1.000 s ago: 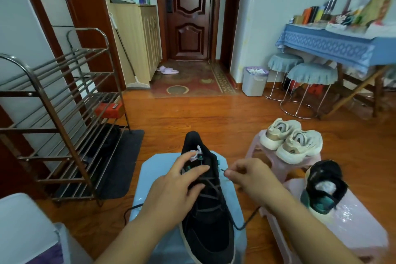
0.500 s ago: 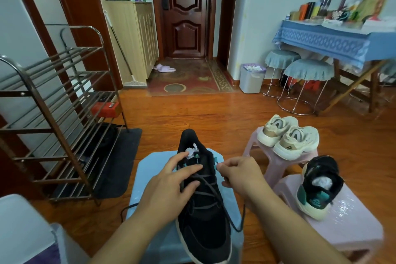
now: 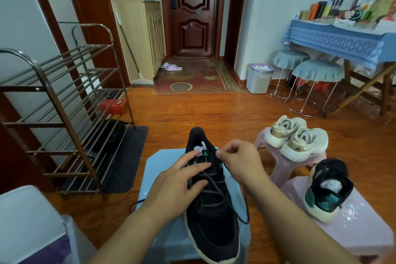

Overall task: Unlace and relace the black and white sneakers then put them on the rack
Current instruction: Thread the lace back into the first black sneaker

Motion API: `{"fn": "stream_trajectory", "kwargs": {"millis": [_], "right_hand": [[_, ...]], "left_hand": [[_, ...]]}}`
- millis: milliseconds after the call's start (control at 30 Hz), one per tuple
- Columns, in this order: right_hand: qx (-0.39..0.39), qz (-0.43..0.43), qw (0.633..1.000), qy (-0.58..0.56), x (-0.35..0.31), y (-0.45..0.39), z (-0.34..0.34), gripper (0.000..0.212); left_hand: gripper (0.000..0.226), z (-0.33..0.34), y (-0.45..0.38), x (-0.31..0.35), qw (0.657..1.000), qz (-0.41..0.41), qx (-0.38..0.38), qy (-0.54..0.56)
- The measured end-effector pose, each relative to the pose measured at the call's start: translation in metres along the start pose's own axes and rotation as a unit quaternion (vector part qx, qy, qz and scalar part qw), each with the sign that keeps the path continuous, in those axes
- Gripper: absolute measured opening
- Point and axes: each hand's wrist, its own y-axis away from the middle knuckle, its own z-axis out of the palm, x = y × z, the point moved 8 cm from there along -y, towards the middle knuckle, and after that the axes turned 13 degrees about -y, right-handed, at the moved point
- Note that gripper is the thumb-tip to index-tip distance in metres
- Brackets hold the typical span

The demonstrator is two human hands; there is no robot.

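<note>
Black sneaker (image 3: pixel 211 210): lies on the light blue stool (image 3: pixel 154 178), heel towards the door, dark lace (image 3: pixel 235 197) crossing its tongue.
Left hand (image 3: pixel 175 186): fingers spread flat on the tongue and laces, pressing.
Right hand (image 3: pixel 237 163): pinches the lace at the top eyelet.
Second sneaker (image 3: pixel 325 191): on a pink stool (image 3: pixel 353 227), right.
Cream sneakers (image 3: pixel 295 137): on another pink stool, behind.
Rack (image 3: pixel 64 113): left, well apart, across bare floor.
</note>
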Motion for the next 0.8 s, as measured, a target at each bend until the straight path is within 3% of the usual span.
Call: {"fn": "stream_trajectory", "kwargs": {"millis": [33, 100, 133, 200, 233, 267, 300, 367, 467, 533, 700, 767, 800], "right_hand": [[-0.001, 0.003, 1.0, -0.016, -0.005, -0.003, -0.001, 0.017], [0.042, 0.046, 0.98, -0.188, -0.005, -0.017, -0.021, 0.012], [0.092, 0.073, 0.933, -0.339, -0.003, -0.023, -0.041, 0.009], [0.203, 0.09, 0.782, -0.583, 0.016, -0.026, -0.091, 0.008], [0.237, 0.073, 0.759, -0.603, 0.026, -0.022, -0.115, 0.008], [0.251, 0.082, 0.788, -0.556, 0.036, -0.017, -0.128, 0.009], [0.246, 0.107, 0.841, -0.47, 0.051, -0.015, -0.131, 0.014], [0.153, 0.184, 0.905, -0.351, 0.073, -0.014, -0.105, 0.031], [-0.061, 0.258, 0.941, -0.213, 0.062, -0.006, -0.037, 0.047], [-0.107, 0.247, 0.952, -0.146, 0.044, -0.002, -0.009, 0.05], [-0.088, 0.119, 0.985, -0.091, 0.024, -0.011, 0.009, 0.026], [-0.024, 0.097, 0.975, -0.197, 0.015, -0.02, -0.009, 0.023], [0.032, 0.099, 0.945, -0.309, 0.015, -0.025, -0.026, 0.02]], "left_hand": [[0.042, 0.0, 0.0, 0.0, 1.0, 0.001, -0.003, 0.0], [0.042, 0.0, 0.001, 0.0, 1.0, -0.003, -0.011, 0.001], [0.043, 0.0, 0.001, 0.0, 1.0, -0.005, -0.015, 0.001], [0.044, 0.0, 0.003, 0.0, 1.0, -0.009, -0.022, 0.004], [0.045, 0.0, 0.004, 0.0, 1.0, -0.01, -0.024, 0.006], [0.045, 0.0, 0.004, 0.0, 1.0, -0.011, -0.025, 0.009], [0.046, 0.0, 0.004, -0.001, 1.0, -0.012, -0.023, 0.01], [0.045, 0.0, 0.005, -0.001, 1.0, -0.014, -0.02, 0.01], [0.045, 0.0, 0.003, -0.001, 1.0, -0.014, -0.015, 0.012], [0.045, 0.0, 0.002, -0.001, 1.0, -0.012, -0.008, 0.01], [0.045, 0.001, 0.001, 0.0, 1.0, -0.016, -0.009, 0.007], [0.046, -0.001, 0.002, 0.0, 1.0, -0.018, -0.012, 0.012], [0.048, -0.002, 0.002, 0.0, 1.0, -0.017, -0.007, 0.017]]}}
